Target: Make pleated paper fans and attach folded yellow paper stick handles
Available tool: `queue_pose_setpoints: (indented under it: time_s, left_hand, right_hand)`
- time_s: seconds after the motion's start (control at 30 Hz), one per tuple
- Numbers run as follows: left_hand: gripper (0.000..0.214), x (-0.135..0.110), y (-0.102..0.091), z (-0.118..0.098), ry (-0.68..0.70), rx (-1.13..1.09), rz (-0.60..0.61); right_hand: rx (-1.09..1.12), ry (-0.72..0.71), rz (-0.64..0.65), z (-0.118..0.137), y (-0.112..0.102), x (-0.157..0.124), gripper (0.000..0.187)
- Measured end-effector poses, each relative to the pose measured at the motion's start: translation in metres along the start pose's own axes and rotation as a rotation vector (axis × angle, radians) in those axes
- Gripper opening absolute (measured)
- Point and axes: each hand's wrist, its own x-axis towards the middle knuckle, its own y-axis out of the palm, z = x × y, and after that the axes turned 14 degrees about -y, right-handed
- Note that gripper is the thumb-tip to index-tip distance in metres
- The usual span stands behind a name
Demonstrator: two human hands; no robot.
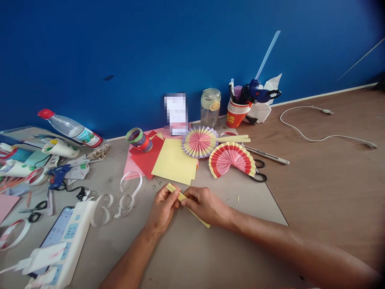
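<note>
Between my two hands runs a narrow folded strip of yellow paper (197,217), slanting from upper left to lower right above the grey mat. My left hand (165,206) pinches its upper end between thumb and fingers. Close beside it, my right hand (203,204) is closed on the middle of the strip, thumb on top. Just beyond the hands lie yellow paper sheets (174,161), partly over red paper (146,160). To the right of them rest a round pleated paper fan (199,142) and a half-round pleated fan (231,158) in red, pink and yellow.
Black-handled scissors (261,176) stick out under the half-round fan. A power strip (72,245), a phone (57,228) and a blue glue gun (57,176) crowd the left side. A clear bottle (210,108) and a red paper cup (236,115) stand against the blue wall.
</note>
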Motion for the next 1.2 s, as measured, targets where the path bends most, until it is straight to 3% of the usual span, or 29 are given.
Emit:
queue_pose_setpoints:
  time_s: [0.6, 0.93, 1.13, 1.2]
  left_hand:
    - [0.024, -0.0022, 0.0028, 0.0002, -0.051, -0.016, 0.094]
    - [0.023, 0.0029, -0.0039, -0.0019, 0.022, -0.029, -0.029]
    - [0.031, 0.0003, -0.0033, -0.0024, -0.057, -0.015, 0.119]
    - [0.029, -0.0006, -0.0013, -0.001, -0.055, 0.014, 0.117]
  right_hand:
    - [0.033, -0.027, -0.077, 0.0019, 0.0056, -0.0036, 0.015]
    - [0.019, 0.025, -0.012, 0.0052, 0.0009, -0.0015, 0.011]
    - [0.027, 0.019, 0.015, 0.0028, 0.0022, -0.005, 0.017]
    - [0.024, 0.015, 0.011, 0.0016, 0.0035, -0.0053, 0.018]
